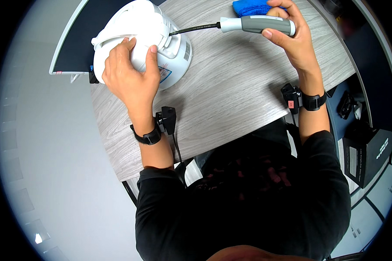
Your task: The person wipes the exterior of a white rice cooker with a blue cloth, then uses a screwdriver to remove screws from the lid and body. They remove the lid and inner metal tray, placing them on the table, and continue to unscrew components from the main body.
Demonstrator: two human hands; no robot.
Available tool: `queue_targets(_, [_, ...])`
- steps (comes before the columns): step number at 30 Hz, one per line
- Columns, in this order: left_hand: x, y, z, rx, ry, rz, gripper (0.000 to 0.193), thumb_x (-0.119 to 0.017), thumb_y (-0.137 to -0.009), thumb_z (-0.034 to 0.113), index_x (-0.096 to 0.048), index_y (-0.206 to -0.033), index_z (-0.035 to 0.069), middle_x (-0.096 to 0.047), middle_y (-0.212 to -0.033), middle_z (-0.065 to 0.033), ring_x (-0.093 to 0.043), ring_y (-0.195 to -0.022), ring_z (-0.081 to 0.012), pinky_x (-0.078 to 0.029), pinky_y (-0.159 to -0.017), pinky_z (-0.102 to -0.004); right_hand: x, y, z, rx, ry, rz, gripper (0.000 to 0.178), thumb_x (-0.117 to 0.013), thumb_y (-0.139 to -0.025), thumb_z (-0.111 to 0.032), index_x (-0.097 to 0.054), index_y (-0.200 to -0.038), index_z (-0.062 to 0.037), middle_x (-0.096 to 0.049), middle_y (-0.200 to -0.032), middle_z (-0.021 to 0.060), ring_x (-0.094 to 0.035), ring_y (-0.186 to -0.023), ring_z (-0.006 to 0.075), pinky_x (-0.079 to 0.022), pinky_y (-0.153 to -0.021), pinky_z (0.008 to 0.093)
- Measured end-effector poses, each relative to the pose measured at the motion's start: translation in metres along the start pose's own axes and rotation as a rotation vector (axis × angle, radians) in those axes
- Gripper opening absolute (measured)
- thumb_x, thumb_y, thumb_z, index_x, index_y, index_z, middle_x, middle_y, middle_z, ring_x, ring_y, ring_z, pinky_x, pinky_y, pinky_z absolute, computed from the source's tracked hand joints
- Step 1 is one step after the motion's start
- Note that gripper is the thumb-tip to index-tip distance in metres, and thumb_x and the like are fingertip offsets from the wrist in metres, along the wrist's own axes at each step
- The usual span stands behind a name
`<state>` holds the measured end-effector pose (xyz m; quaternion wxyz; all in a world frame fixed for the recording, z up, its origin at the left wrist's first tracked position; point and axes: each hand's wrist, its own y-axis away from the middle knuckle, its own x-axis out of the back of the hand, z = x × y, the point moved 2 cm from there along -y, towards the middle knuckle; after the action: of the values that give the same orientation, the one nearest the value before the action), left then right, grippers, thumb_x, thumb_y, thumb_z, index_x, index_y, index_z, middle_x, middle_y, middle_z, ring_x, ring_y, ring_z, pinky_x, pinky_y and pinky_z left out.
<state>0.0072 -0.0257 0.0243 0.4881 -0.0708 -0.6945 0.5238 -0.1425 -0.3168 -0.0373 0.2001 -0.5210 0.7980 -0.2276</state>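
Honestly, this looks pretty workable. Wood-grain desk under everything, and the white lidded pot (kinda rice-cooker-looking) sits on it at about 11 o'clock. Left hand is spread over the lid on the pot's 6 o'clock side, thumb well apart from the fingers. I'd press down firmly there, since a round body could spin when you push at its edge, and I'd watch that thumb, because it's near the tip if anything slips.

Right hand, around 1 o'clock, pinches the rear of the grey-and-white screwdriver between thumb and fingers. Fine for feeling your way in; for real torque I'd wrap the whole palm around the handle. Blue cloth is just beyond it toward 12, so nudge that aside if it snags your knuckles.

Black shaft points at roughly 9 o'clock, with its end at the white plastic fitting on the pot's 3 o'clock side. Can't tell if it's seated, so check that before leaning on it.
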Motion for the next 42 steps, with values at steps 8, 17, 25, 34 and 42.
queue_targets(8, [0.000,0.001,0.006,0.030,-0.052,0.005,0.044,-0.078,-0.075,0.037,-0.066,-0.107,0.009,-0.069,-0.105,-0.0059,-0.061,-0.102,-0.0273,-0.038,-0.090,-0.0414,-0.001,-0.017,-0.014,-0.372,0.033,0.085,0.040,-0.055,-0.102,-0.044,-0.059,-0.114,-0.0068,-0.060,-0.084,0.0017,-0.056,-0.057,0.0084,-0.044,-0.048,0.0210])
queue_targets(17, [-0.004,0.000,0.004,0.037,-0.066,-0.001,0.046,-0.077,-0.076,0.038,-0.067,-0.108,0.007,-0.068,-0.105,-0.0055,-0.060,-0.101,-0.0275,-0.037,-0.088,-0.0411,-0.001,-0.026,-0.008,-0.228,0.056,0.108,0.042,-0.076,-0.087,-0.015,-0.056,-0.123,-0.0058,-0.057,-0.084,-0.0025,-0.052,-0.065,0.0041,-0.040,-0.054,0.0185])
queue_targets(25, [-0.007,0.001,0.001,0.015,-0.068,0.018,0.048,-0.076,-0.077,0.041,-0.066,-0.109,0.007,-0.068,-0.106,-0.0070,-0.060,-0.099,-0.0278,-0.037,-0.087,-0.0403,0.000,-0.022,0.021,-0.058,-0.240,-0.008,0.049,-0.080,-0.086,-0.021,-0.055,-0.124,-0.0036,-0.058,-0.085,0.0001,-0.054,-0.069,0.0068,-0.043,-0.059,0.0189])
queue_targets(34, [-0.007,0.001,0.003,0.033,-0.074,-0.008,0.056,-0.081,-0.072,0.048,-0.065,-0.109,0.009,-0.067,-0.110,-0.0065,-0.059,-0.103,-0.0280,-0.037,-0.089,-0.0417,0.005,-0.015,0.003,-0.398,0.014,0.103,0.036,-0.068,-0.096,-0.026,-0.055,-0.123,-0.0057,-0.056,-0.083,-0.0009,-0.051,-0.063,0.0060,-0.041,-0.056,0.0185])
queue_targets(42, [-0.007,0.002,0.004,0.031,-0.094,-0.002,0.058,-0.082,-0.071,0.050,-0.065,-0.109,0.010,-0.067,-0.111,-0.0063,-0.060,-0.102,-0.0281,-0.037,-0.090,-0.0417,-0.002,-0.015,-0.002,-0.096,-0.132,0.028,0.056,-0.081,-0.083,-0.028,-0.054,-0.125,-0.0025,-0.055,-0.088,-0.0016,-0.052,-0.075,0.0055,-0.042,-0.066,0.0182])
